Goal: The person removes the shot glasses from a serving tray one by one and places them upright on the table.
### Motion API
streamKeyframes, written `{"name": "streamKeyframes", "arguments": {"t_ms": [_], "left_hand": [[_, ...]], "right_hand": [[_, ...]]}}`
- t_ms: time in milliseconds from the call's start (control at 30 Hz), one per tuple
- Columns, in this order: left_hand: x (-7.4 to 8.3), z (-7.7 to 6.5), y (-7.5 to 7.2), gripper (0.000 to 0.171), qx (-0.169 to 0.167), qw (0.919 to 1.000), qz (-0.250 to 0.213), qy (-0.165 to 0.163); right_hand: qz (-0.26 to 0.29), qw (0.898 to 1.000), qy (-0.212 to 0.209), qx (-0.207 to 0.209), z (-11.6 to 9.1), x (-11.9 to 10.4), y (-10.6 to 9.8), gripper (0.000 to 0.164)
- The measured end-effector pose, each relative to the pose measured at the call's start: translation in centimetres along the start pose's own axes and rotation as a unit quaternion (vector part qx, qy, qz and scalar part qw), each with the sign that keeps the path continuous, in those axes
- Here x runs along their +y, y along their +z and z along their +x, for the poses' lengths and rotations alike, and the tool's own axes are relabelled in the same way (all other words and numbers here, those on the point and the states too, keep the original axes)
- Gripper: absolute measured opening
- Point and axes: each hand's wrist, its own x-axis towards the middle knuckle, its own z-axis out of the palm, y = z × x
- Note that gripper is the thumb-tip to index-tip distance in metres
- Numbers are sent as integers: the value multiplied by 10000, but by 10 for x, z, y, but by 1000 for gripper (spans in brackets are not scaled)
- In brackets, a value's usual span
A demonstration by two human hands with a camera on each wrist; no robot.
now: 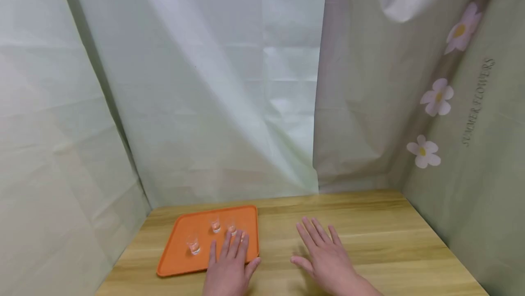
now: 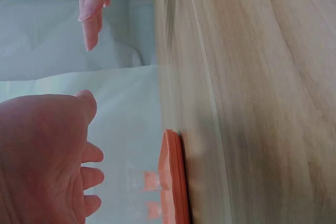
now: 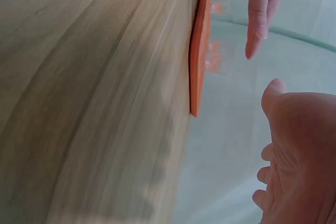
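Several small clear glasses stand upright on an orange tray (image 1: 180, 259) at the left of the table. One glass (image 1: 194, 245) is toward the tray's left side, another glass (image 1: 215, 225) farther back. My left hand (image 1: 229, 268) hovers palm down above the tray's near right edge, fingers extended, holding nothing. Its fingers partly hide the glasses at the tray's right. My right hand (image 1: 328, 259) is held over the bare wood to the right of the tray, fingers spread and straight, holding nothing. Both wrist views show a gap between the hands and the tabletop.
The wooden table (image 1: 369, 223) has pale curtains (image 1: 205, 104) behind it and on both sides. Printed flowers (image 1: 437, 97) and lettering run down the right curtain. The tray's raised rim (image 2: 181, 182) shows in the left wrist view.
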Motion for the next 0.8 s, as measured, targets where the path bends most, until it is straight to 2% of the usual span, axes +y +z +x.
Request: {"name": "streamKeyframes", "arguments": {"t_ms": [300,500,800], "left_hand": [[-8,0,-8,72,-163,9994,-205,-225],[-21,0,-8,76,-129,9993,-273,-232],[-42,-5,-4,75,-223,9981,-221,-530]], "right_hand": [[62,9999,-41,-129,4,-2,3,82],[77,9998,-53,-191,9,-5,3,82],[104,9989,-74,-442,14,-16,0,87]]}}
